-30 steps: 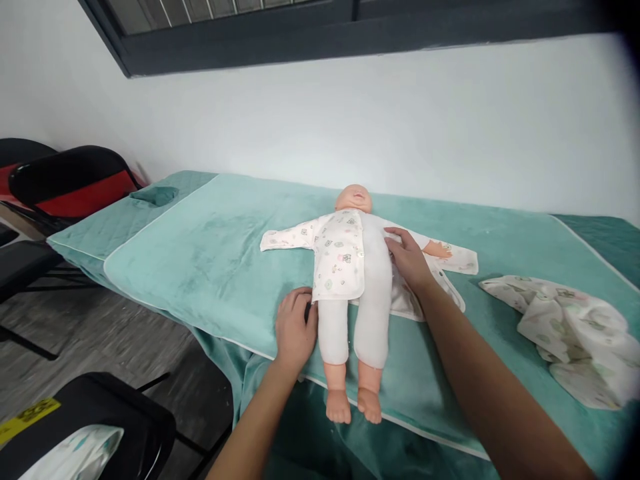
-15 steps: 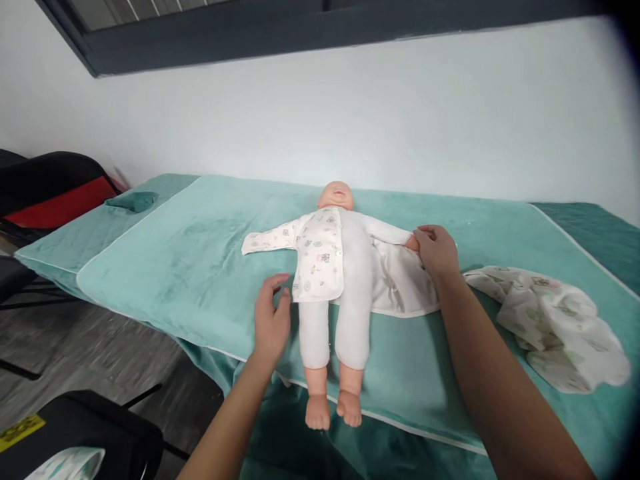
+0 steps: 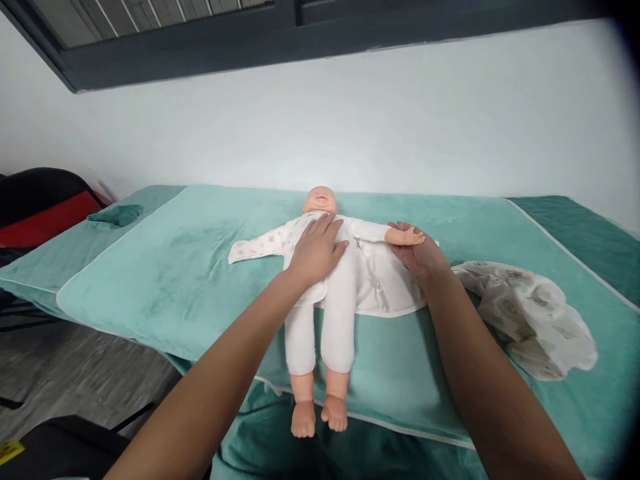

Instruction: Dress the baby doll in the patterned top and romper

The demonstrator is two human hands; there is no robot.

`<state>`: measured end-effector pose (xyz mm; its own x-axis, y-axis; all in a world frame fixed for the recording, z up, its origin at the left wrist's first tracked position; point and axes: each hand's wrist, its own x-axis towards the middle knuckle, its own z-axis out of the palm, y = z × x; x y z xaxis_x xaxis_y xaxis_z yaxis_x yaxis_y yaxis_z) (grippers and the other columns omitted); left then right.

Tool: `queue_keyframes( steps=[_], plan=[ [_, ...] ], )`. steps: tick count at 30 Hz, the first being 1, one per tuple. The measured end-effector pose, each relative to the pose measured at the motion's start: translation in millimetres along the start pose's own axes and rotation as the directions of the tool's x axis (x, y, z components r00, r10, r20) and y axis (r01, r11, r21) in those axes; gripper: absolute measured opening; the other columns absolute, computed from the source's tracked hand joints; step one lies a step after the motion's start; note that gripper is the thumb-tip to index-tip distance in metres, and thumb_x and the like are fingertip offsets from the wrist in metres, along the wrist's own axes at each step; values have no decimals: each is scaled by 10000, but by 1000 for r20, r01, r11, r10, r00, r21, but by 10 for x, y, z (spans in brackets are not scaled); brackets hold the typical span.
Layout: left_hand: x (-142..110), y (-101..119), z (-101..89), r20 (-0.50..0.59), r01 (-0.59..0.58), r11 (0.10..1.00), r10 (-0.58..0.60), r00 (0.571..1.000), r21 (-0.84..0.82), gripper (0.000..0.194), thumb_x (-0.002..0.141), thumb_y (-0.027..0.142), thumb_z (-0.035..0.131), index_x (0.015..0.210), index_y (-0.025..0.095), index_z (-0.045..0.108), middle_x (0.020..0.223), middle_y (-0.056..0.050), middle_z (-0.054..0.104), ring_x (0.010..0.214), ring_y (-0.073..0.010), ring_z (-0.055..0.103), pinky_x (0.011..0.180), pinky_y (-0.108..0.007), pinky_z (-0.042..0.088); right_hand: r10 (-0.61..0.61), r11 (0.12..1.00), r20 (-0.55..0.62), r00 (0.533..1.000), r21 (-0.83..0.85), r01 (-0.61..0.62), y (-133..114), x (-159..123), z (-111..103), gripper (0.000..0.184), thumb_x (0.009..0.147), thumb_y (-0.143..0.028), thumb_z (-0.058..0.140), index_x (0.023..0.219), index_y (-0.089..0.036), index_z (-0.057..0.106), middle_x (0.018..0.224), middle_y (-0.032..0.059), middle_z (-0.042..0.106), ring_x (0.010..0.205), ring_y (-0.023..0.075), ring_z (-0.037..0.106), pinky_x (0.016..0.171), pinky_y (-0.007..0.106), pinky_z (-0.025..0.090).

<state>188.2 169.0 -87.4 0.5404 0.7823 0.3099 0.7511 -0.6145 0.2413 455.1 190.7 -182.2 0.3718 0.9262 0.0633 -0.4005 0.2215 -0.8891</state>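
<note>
A baby doll (image 3: 336, 313) in a white bodysuit lies on its back on a teal towel (image 3: 190, 267), head toward the wall. A printed white top (image 3: 260, 243) covers its left-side arm, and the other half lies open under it (image 3: 380, 283). My left hand (image 3: 315, 250) rests flat on the doll's chest, fingers stretched out. My right hand (image 3: 417, 253) is under the doll's bare outstretched arm (image 3: 400, 235), fingers curled on the open flap of the top.
A crumpled printed garment (image 3: 530, 313) lies on the towel at the right. A small folded teal cloth (image 3: 116, 215) sits at the far left. Black and red chairs (image 3: 45, 200) stand left of the bed; the bed's front edge is near the doll's feet.
My left hand has moved from beside the doll's hip up onto its chest. My right hand has gone from the doll's side to its outstretched arm, and the sleeve is off that arm.
</note>
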Motion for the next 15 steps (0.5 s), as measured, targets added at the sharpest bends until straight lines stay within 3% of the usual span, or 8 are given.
queue_keyframes(
  steps=[3,6,8,10,13,15],
  plan=[
    [243,133,16,59,-89,991,83,995,96,524,981,330,466,1475,158,433,1595,-117,419,1486,-267,353,1251,-482,246,-70,975,-33,997,-216,61,-26,-52,65,233,752,-323,740,933,-222,634,1045,70,716,1024,223,678,949,404,557],
    [449,291,79,152,-104,973,73,986,207,581,937,216,498,1505,200,376,1567,-123,455,1428,-314,414,1172,-624,293,-175,826,-30,984,-549,130,-65,-118,109,334,737,-440,735,937,-205,606,951,76,706,924,253,665,882,431,527],
    [559,392,148,215,-99,958,40,976,270,633,904,164,518,1512,220,351,1520,-136,504,1357,-344,476,1091,-683,332,-201,730,-3,980,-667,148,-78,-153,116,334,736,-453,717,919,-207,584,908,76,700,879,259,654,838,413,501],
    [643,469,226,262,-140,943,59,963,302,604,887,145,535,1471,210,398,1443,-141,568,1287,-349,524,1043,-669,361,-208,617,34,978,-771,158,-79,-171,102,299,759,-420,682,941,-210,573,886,73,696,836,253,646,775,374,475],
    [727,518,327,302,-296,914,209,930,278,426,895,102,492,1315,167,523,1300,-124,643,1186,-305,585,1013,-565,392,-199,405,71,978,-902,148,-65,-158,64,203,771,-304,616,947,-210,579,802,64,667,735,241,612,693,346,434],
    [763,512,362,310,-391,887,311,899,246,360,902,75,450,1234,159,561,1217,-114,663,1115,-273,614,950,-482,413,-177,356,90,980,-922,149,-54,-135,50,193,741,-248,604,930,-211,591,736,55,637,675,232,579,678,352,430]
  ],
)
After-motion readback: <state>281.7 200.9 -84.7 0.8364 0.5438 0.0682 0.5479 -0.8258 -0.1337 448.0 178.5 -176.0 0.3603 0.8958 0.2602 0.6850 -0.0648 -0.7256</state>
